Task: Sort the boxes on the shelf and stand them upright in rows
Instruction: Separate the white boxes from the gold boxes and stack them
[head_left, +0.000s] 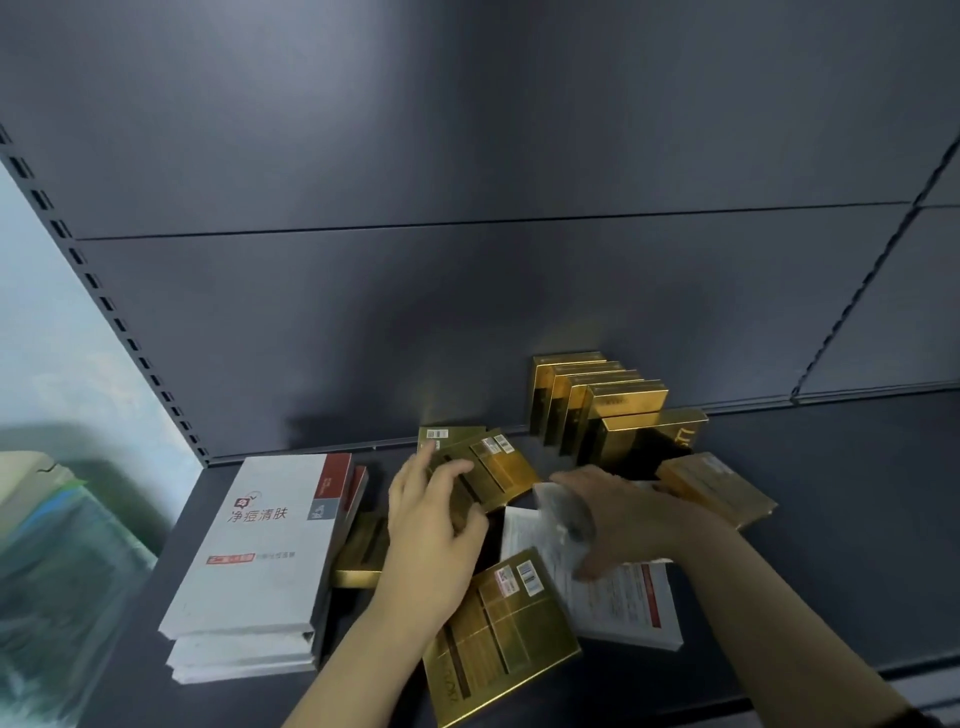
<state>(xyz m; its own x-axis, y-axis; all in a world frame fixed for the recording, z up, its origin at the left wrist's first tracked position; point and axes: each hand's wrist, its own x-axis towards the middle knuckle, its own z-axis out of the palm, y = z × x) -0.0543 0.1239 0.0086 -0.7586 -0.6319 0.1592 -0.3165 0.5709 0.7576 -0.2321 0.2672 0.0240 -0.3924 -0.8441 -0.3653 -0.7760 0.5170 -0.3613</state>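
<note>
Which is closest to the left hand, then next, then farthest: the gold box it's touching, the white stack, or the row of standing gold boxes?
From the left hand:
1. Flat gold box, under its fingers.
2. White stack, to its left.
3. Standing gold row, back right by the wall.
</note>
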